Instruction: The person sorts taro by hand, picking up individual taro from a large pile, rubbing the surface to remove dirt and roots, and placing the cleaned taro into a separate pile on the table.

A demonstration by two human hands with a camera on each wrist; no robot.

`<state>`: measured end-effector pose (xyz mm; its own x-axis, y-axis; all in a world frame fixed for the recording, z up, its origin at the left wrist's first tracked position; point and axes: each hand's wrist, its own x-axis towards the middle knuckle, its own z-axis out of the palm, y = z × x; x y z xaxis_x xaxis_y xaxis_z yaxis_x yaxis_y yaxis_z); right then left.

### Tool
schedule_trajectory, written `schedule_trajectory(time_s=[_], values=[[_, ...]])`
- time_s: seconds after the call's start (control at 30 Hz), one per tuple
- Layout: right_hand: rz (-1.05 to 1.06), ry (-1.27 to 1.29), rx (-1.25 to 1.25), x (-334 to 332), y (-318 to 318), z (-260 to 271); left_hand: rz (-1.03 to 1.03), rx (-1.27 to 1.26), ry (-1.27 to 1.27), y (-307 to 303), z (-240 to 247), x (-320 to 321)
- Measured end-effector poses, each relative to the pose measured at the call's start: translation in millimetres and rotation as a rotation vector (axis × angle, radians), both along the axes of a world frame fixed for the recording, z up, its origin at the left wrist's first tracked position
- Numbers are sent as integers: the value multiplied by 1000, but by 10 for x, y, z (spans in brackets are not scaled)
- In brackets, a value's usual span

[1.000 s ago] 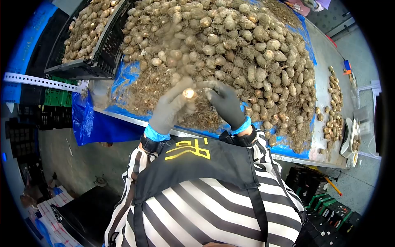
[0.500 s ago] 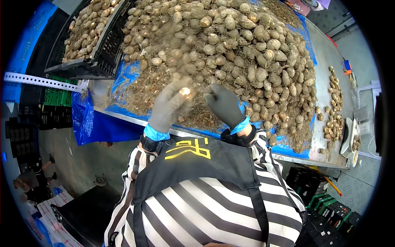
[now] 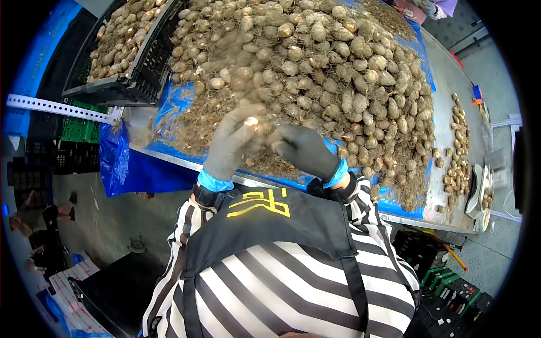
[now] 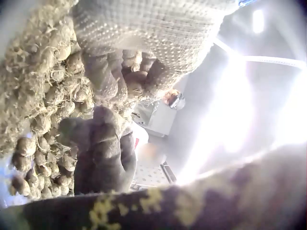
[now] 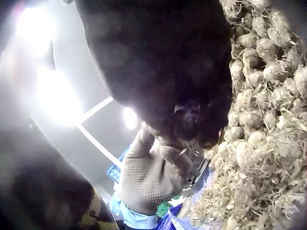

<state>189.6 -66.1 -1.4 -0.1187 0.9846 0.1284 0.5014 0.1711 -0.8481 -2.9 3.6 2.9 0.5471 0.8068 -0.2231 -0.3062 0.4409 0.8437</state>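
In a grey dotted glove, the left hand (image 3: 227,143) grips a hairy brown tuber with a pale cut end (image 3: 251,121), above the near edge of the tuber pile (image 3: 338,73). The right hand (image 3: 304,151), in a darker glove with curled fingers, is close on the tuber's right side; whether it pinches roots or a small tool is hidden. In the left wrist view the dark glove (image 4: 103,153) faces the pale one (image 4: 153,33). The right wrist view shows the dotted left glove (image 5: 153,175) beyond the dark right one (image 5: 158,62).
A black crate (image 3: 121,90) of tubers stands at the back left. Loose roots (image 3: 191,132) lie on blue sheeting at the table's near side. A row of small tubers (image 3: 457,135) and a white dish (image 3: 479,191) are at the right. Another person's hand shows at the top right.
The right hand has moved left and down to the tuber, its fingers more curled than at first. With the tuber in it, the left hand has shifted slightly left.
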Motion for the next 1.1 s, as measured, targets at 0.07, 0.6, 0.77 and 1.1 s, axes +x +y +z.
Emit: schedule_trajectory(time_s=[0.07, 0.6, 0.77, 1.1], values=[[-208, 154, -120, -32, -27, 91, -38, 1, 10, 11, 7, -17], [-352, -24, 168, -382, -35, -165, 37, 97, 285, 44, 13, 38], [-316, 227, 284, -325, 7, -225, -57, -22, 47, 24, 14, 9], [-241, 643, -116, -237, -8, -106, -108, 98, -26, 21, -76, 13]])
